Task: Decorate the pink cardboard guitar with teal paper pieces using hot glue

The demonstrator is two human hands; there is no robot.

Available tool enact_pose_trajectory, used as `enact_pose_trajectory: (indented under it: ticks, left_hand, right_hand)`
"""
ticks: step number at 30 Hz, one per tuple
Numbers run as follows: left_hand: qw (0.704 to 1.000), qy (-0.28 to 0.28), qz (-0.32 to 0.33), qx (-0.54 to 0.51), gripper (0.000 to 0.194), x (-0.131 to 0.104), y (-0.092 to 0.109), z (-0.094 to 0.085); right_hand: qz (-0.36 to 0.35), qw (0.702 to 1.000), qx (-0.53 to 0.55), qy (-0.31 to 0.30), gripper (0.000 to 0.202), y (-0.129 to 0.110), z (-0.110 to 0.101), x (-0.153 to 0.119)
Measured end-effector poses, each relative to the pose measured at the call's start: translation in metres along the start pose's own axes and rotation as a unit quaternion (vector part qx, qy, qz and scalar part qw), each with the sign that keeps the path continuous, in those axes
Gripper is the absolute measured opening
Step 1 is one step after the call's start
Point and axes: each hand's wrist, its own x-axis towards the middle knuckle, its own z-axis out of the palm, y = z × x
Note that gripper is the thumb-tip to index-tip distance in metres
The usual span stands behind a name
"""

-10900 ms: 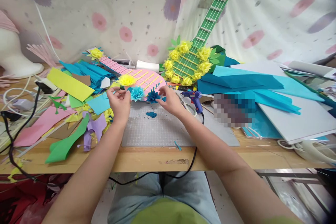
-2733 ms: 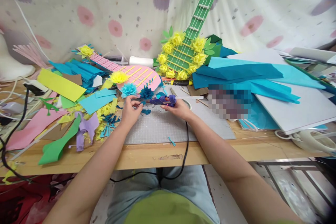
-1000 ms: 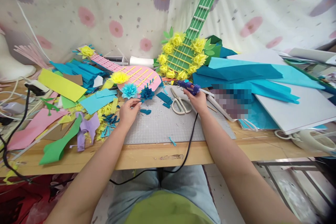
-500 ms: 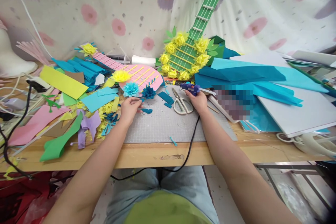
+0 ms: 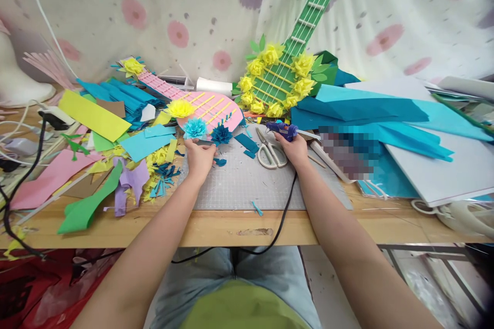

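My right hand point(image 5: 295, 150) is wrapped round a purple-blue glue gun point(image 5: 283, 129), its cord trailing down over the table edge. My left hand point(image 5: 200, 159) is closed just below a light blue paper flower point(image 5: 195, 128); what its fingertips hold is hidden. Beside that flower sits a dark blue paper flower point(image 5: 221, 134), both at the lower edge of a pink paper guitar point(image 5: 216, 108). A small dark blue scrap point(image 5: 220, 162) lies right of my left fingers. Scissors point(image 5: 272, 154) rest on the cutting mat point(image 5: 239, 190), close to my right hand.
A green guitar point(image 5: 283, 79) with yellow flowers leans at the back. Paper pieces, such as a yellow sheet point(image 5: 94, 115) and a green strip point(image 5: 90, 203), crowd the left. Blue folded paper point(image 5: 358, 108) and a white board point(image 5: 443, 164) lie right. Black cable point(image 5: 23, 180) runs far left.
The view has shifted slightly. My left hand has moved a little right and up, toward the light blue flower. My right hand keeps hold of the glue gun in about the same place.
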Motion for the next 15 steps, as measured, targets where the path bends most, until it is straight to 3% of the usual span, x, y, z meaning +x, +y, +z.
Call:
enact_pose_trajectory:
  ticks: [15]
  left_hand:
    - [0.999, 0.043, 0.018, 0.020, 0.048, -0.0009, -0.0030, 0.0091]
  right_hand:
    - [-0.006, 1.000, 0.020, 0.003, 0.052, 0.0067, 0.0049, 0.0057]
